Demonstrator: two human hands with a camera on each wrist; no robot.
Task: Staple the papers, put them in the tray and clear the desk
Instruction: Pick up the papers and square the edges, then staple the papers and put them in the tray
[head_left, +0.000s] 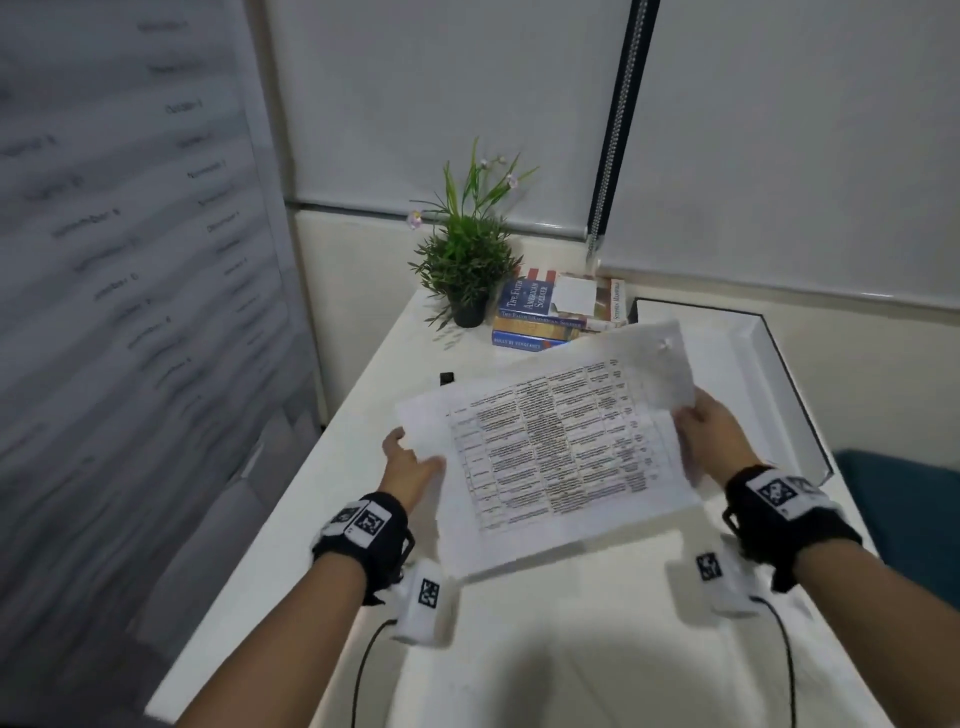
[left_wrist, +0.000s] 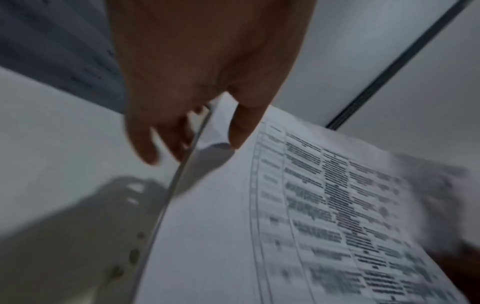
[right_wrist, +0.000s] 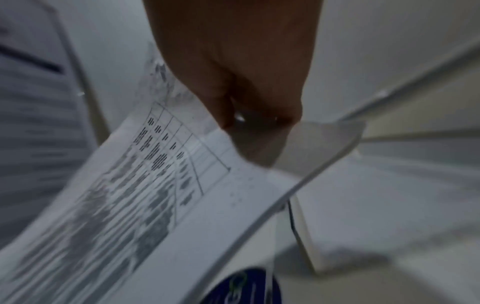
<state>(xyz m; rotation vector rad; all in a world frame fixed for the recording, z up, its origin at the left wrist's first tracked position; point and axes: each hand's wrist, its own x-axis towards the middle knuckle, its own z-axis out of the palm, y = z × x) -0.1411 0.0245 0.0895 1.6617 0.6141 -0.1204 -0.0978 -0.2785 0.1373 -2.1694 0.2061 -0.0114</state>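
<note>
Above the surface (head_left: 322, 519), left hand (head_left: 410, 462) and right hand (head_left: 714, 436) each pinch the printed papers (head_left: 556, 447), not yet in the tray (head_left: 769, 374) at two o'clock.

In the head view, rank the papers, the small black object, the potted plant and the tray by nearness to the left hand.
1. Papers: held at their left edge by the left hand.
2. Small black object: on the desk just beyond.
3. Potted plant: back of the desk.
4. Tray: far right.

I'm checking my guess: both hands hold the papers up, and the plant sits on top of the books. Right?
Not quite. The plant stands on the desk beside the books, as the head view shows. Both the left hand and right hand do hold the papers.
</note>
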